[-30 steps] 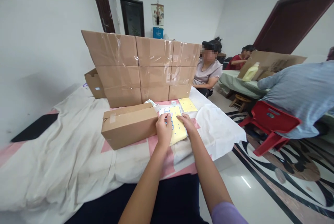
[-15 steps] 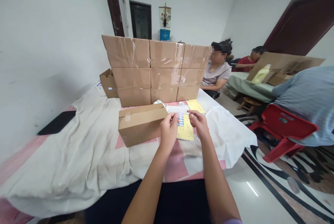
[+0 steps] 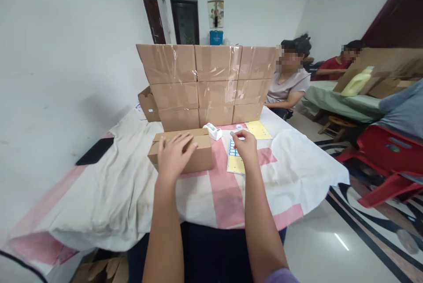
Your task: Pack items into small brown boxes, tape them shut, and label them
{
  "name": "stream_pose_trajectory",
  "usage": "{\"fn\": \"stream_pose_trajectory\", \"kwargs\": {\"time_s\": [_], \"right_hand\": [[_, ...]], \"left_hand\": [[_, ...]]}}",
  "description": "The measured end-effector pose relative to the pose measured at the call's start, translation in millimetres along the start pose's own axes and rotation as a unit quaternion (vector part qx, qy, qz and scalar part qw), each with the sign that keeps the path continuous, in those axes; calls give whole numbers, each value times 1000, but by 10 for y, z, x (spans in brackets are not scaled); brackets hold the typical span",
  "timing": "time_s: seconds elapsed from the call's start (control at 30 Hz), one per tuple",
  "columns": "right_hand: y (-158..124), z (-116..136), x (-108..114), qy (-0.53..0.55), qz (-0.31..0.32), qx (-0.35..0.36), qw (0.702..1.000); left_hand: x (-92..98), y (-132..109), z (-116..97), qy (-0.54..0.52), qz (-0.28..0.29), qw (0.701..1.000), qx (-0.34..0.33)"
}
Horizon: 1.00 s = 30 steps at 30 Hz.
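My left hand [image 3: 173, 154] lies with its fingers spread on top of a small closed cardboard box [image 3: 198, 153] on the cloth-covered table [image 3: 115, 190]. My right hand [image 3: 243, 142] hovers just right of the box, thumb and forefinger pinched on a small pale sticker. Under that hand lies a yellow sticker sheet [image 3: 235, 159] with blue-edged labels. A white tape dispenser [image 3: 213, 131] stands behind the box.
A wall of taped cardboard boxes [image 3: 208, 82] stands at the back of the table, with an open box [image 3: 148, 104] to its left and a second yellow sheet [image 3: 258, 129] to its right. A black phone [image 3: 95, 151] lies left. People sit at right, near a red chair [image 3: 383, 159].
My left hand left the sticker sheet and moved left onto the small box. My right hand lifted off the sheet with a sticker pinched. The view shifted right.
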State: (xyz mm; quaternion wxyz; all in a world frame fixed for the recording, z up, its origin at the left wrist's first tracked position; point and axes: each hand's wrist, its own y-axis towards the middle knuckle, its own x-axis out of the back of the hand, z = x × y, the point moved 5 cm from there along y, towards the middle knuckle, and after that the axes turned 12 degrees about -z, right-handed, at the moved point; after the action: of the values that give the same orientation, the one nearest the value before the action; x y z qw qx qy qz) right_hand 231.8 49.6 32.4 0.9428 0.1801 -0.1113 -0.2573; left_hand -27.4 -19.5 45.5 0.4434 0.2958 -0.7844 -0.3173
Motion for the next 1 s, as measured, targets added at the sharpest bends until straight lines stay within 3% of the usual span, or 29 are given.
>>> {"fn": "stream_pose_trajectory", "kwargs": {"time_s": [0.1,0.2,0.33,0.53,0.63,0.8,0.9,1.0], "right_hand": [[-158,-83,-215,5,8,-23,1000],[-378,-154,-416,-1,20,9,1000],[-586,-215,-639,6,47,49,998],[-692,-245,-881,-19,81,16,996],[-645,-258,-859,9,111,-1,994],[-602,-254,-654,142,334,-62,930],[-579,-232,-515,170,326,-116,923],[-631,-227,-529,153,324,-186,915]], "left_hand": [[88,-7,199,25,47,998,21],[127,-33,178,53,82,995,26],[140,-31,130,65,81,994,28],[134,-37,195,58,94,994,0],[145,-37,202,54,94,994,-11],[142,-7,216,52,86,995,1],[132,15,237,47,82,996,3],[134,23,257,43,80,996,10]]}}
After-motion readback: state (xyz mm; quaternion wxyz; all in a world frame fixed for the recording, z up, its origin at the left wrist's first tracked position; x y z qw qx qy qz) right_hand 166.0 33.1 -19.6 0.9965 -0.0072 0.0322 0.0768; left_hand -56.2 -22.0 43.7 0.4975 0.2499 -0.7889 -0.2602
